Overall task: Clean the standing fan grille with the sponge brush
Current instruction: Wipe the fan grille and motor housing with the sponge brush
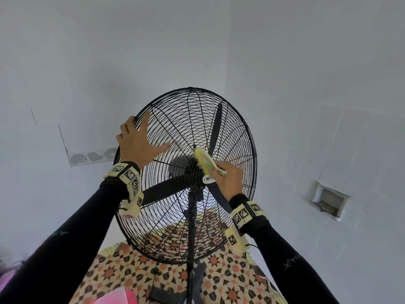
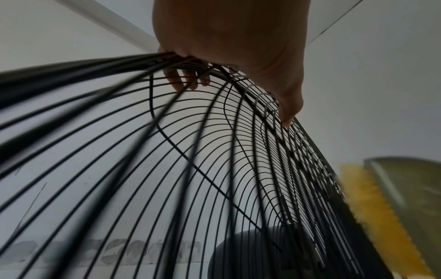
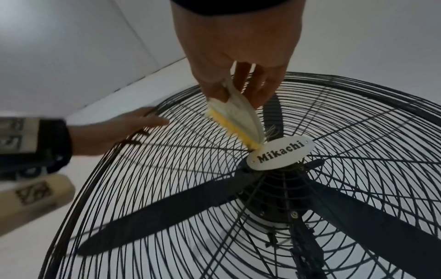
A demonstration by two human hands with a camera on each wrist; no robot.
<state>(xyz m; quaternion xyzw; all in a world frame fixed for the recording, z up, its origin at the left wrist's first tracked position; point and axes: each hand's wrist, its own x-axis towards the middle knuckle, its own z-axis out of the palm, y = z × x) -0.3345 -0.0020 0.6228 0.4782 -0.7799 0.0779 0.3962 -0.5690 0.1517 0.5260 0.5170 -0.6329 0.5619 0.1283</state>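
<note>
Currently the left hand is on the upper-left edge of the fan grille: fingers hook over the black outer rim, thumb laid flat along the front wires. Left grip = curled on the rim, per the left wrist view.

Right hand holds the sponge brush by its pale handle, thumb on one side and fingers on the other. Right grip = closed around the brush handle. The brush's yellow sponge edge sits against the front wires just above the white oval "Mikachi" badge at grille centre, brush angled up and left from the hand.

Fan stands on its pole in a white-walled corner; three black blades sit behind the wires. Patterned tile floor below.
</note>
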